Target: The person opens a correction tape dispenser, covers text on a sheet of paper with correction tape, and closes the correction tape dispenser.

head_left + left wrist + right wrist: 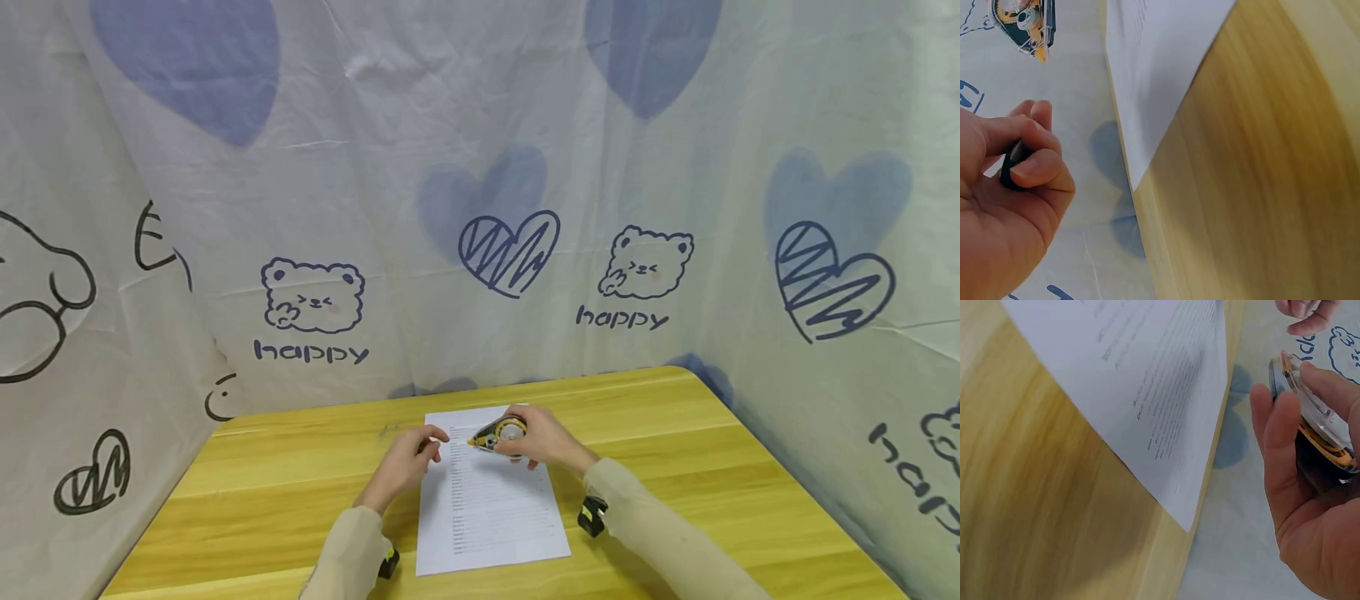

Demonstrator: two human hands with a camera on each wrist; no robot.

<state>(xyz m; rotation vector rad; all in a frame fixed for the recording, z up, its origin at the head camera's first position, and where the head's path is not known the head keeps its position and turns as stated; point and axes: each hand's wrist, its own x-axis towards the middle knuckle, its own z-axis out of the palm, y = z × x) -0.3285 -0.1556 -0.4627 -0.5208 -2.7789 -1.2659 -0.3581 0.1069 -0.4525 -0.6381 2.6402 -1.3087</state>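
My right hand (551, 442) grips a correction tape dispenser (495, 433) with a clear shell, black edges and yellow-orange parts. Its orange tip points left toward my other hand, above the upper part of a printed sheet of paper (502, 508). At the sheet's left edge in the head view is my left hand (403, 462), its fingers curled. The left wrist view shows a small black piece (1011, 170) held between that hand's thumb and fingers, partly hidden by them. Thumb and fingers wrap the dispenser's sides in the right wrist view.
The paper lies flat on a yellow wood-grain table (285, 492), its lines of text running across it. White cloth (420, 100) with hearts, bears and the word "happy" hangs behind the table and on both sides. Each wrist wears a small black device (592, 515).
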